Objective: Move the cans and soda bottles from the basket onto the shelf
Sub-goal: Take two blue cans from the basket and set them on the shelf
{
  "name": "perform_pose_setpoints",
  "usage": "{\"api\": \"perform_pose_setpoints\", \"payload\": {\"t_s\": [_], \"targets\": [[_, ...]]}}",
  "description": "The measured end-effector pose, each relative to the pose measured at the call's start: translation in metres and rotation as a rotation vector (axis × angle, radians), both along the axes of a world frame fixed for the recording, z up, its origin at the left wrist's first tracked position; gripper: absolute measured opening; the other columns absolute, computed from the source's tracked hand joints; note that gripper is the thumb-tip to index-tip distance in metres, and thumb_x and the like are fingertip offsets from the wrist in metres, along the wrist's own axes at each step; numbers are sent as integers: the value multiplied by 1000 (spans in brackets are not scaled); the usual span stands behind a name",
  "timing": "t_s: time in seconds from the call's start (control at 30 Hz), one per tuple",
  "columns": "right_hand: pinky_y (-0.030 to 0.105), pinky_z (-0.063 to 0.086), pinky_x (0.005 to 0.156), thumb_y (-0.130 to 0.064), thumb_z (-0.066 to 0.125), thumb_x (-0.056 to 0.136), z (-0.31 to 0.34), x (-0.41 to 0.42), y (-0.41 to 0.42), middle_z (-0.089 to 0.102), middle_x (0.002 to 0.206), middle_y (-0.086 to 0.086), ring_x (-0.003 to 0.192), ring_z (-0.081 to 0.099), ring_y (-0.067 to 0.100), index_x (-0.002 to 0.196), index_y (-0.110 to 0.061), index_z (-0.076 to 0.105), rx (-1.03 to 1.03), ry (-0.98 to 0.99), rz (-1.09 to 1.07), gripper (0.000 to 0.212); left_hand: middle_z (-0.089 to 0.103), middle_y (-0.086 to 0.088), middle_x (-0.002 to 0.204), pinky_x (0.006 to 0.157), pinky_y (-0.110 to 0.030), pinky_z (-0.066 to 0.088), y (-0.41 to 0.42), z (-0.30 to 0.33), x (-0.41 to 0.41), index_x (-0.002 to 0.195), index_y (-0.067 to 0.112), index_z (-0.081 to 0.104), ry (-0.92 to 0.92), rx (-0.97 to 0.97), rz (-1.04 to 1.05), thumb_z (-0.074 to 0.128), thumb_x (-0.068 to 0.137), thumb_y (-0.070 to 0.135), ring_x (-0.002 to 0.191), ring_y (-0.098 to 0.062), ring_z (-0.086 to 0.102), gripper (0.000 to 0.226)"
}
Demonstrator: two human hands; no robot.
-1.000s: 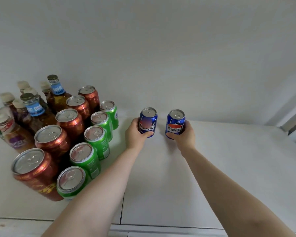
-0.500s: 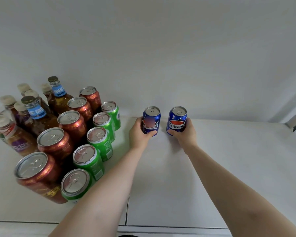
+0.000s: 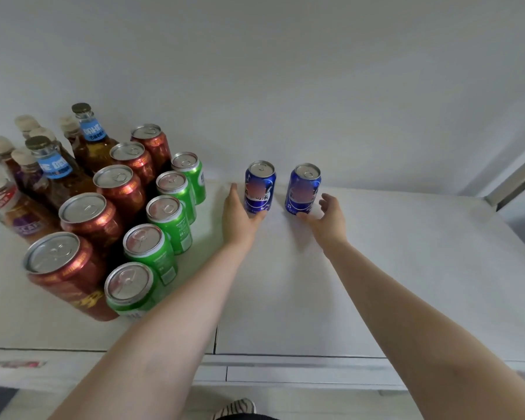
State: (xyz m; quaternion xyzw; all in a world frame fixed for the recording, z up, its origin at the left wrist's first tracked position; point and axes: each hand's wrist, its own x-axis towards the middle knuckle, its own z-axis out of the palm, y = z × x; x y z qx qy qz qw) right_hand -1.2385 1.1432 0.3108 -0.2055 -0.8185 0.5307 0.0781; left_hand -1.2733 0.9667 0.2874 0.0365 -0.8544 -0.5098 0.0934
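- On the white shelf (image 3: 376, 268), two blue cans now stand upright side by side near the back wall, apart from the rows at left.
- Right hand (image 3: 328, 219) has let go of the right blue can (image 3: 304, 189); its fingers are spread apart just beside it.
- Left hand (image 3: 240, 216) has loosened on the left blue can (image 3: 259, 187): fingers straight, thumb touching its base.
- Red cans (image 3: 103, 216), green cans (image 3: 167, 219) and bottles (image 3: 55, 174) are already shelved.
- Both placed, I'd say; the basket is out of sight.

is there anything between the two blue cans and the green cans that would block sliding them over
Only the left hand, touching the left blue can; otherwise bare shelf up to the green cans. The right hand is beside the right blue can.
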Motion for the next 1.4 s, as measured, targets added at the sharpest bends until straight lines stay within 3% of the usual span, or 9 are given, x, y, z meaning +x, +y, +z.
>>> {"api": "perform_pose_setpoints", "payload": {"t_s": [0.17, 0.33, 0.5, 0.6, 0.7, 0.93, 1.4], "targets": [[28, 39, 101, -20, 73, 83, 12, 48, 8, 53, 138, 3, 128, 49, 20, 137, -13, 46, 205, 77, 98, 61, 46, -14, 139, 98, -23, 31, 0, 20, 65, 141, 6, 39, 14, -124, 39, 70, 82, 14, 123, -27, 49, 68], [32, 43, 99, -25, 68, 85, 26, 114, -7, 56, 135, 0, 125, 49, 20, 132, -21, 54, 436, 163, 341, 50, 58, -5, 127, 93, -26, 40, -10, 28, 158, 132, 14, 52, 79, -181, 43, 63, 84, 12, 112, -22, 58, 49], [29, 43, 96, -20, 67, 84, 24, 200, -41, 59, 128, 1, 120, 52, 21, 128, -18, 59, 468, 262, 661, 44, 64, 2, 120, 92, -25, 44, -37, 20, 290, 123, 17, 60, 113, -233, 175, 63, 83, 10, 110, -16, 60, 40], [30, 44, 95, -17, 67, 82, 13, 251, -71, 62, 124, 3, 118, 54, 23, 125, -17, 60, 479, 301, 829, 43, 65, 4, 117, 91, -33, 48, -65, 4, 371, 122, 23, 59, 26, -293, 266, 62, 83, 15, 107, -19, 60, 40], [35, 46, 94, -22, 66, 84, -7, 296, -104, 60, 127, 1, 121, 51, 21, 128, -22, 58, 513, 252, 974, 45, 62, 2, 120, 93, -29, 43, -94, -13, 441, 126, 23, 57, -120, -322, 388, 63, 86, 15, 111, -18, 57, 42], [32, 41, 97, -34, 59, 88, -53, 400, -182, 53, 133, -2, 125, 46, 19, 134, -25, 50, 651, 144, 1306, 48, 59, -5, 129, 100, -29, 38, -153, -54, 593, 131, 18, 55, -398, -318, 558, 63, 87, 21, 120, -24, 54, 45], [34, 44, 95, -37, 55, 92, -111, 676, -409, 54, 132, -1, 123, 48, 19, 135, -23, 48, 826, 127, 1754, 46, 56, 0, 133, 100, -30, 39, -318, -96, 919, 136, 22, 50, -643, -165, 871, 58, 91, 27, 123, -19, 51, 46]]}}
